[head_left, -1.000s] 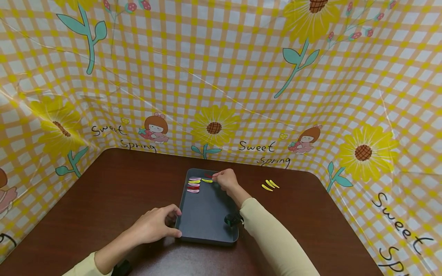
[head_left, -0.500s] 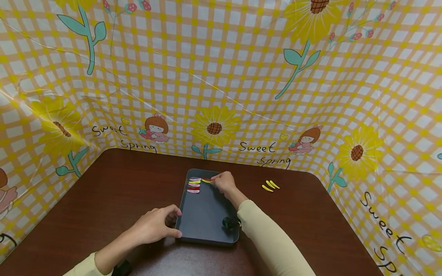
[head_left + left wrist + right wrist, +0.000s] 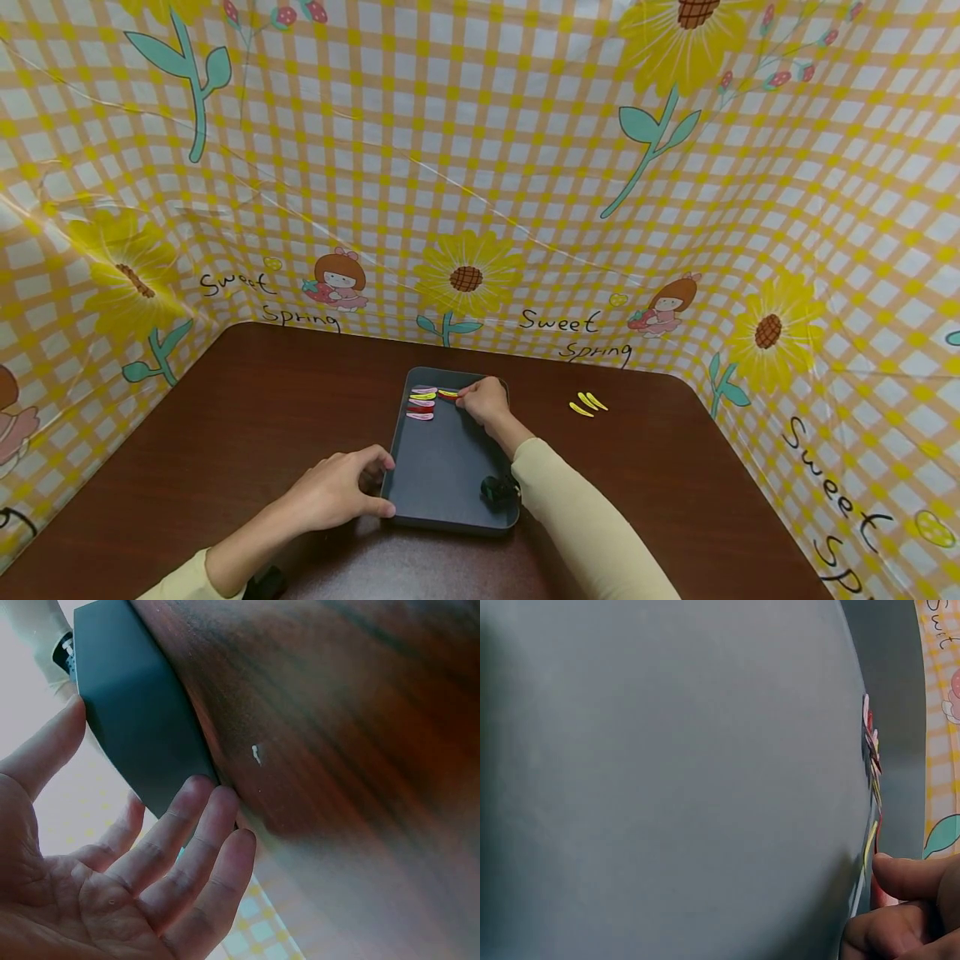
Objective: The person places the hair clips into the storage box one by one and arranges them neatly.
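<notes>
My right hand [image 3: 486, 402] pinches a red hair clip [image 3: 449, 397] at the far end of the dark grey tray [image 3: 450, 467]. Just beyond that clip lies a yellow hair clip [image 3: 447, 392], close alongside it. In the right wrist view the thumb [image 3: 911, 877] meets the end of the red clip. To their left, a column of pink, yellow and red hair clips [image 3: 421, 403] lines the tray's left side. My left hand [image 3: 341, 490] rests at the tray's near left corner, its relaxed fingers [image 3: 169, 844] touching the outer wall and its thumb at the rim.
Several loose yellow hair clips [image 3: 587, 404] lie on the brown table [image 3: 637, 467] to the right of the tray. A checked, flower-printed cloth [image 3: 465, 167] rises behind the table and along both sides.
My right hand has drawn slightly nearer, bringing the red clip from beyond the yellow clip to its near side. The left hand and the tray stay put.
</notes>
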{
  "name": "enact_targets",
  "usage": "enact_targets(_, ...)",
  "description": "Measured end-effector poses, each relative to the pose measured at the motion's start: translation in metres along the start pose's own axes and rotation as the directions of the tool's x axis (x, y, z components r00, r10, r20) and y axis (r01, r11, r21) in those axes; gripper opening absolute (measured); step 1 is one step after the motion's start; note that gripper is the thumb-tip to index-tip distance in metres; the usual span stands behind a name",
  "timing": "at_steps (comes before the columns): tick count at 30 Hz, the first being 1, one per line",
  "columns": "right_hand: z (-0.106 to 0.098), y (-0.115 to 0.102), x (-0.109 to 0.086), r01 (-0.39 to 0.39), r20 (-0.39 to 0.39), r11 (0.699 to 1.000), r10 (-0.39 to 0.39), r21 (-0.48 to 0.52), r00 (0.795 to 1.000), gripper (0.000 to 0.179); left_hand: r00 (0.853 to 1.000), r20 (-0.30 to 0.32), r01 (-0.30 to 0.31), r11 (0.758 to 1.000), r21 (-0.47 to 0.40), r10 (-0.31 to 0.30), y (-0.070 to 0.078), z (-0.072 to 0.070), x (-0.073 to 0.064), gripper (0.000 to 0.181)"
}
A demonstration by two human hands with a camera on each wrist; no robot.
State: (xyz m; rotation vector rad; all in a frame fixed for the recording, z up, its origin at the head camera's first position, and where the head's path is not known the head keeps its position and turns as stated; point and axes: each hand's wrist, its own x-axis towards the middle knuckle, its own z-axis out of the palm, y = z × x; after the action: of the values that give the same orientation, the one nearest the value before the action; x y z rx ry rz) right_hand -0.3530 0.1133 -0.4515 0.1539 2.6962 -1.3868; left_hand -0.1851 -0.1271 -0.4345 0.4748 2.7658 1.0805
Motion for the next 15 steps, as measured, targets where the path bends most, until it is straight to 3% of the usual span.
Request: enact_targets(15, 0.0046, 0.0053, -0.0035, 0.069, -0.049, 0.996, -0.072, -0.059, 0.996, 0.008, 1.0, 0.01, 0.0, 1.0, -0.006, 0.001, 0.0004, -0.0005, -0.0004, 0.051)
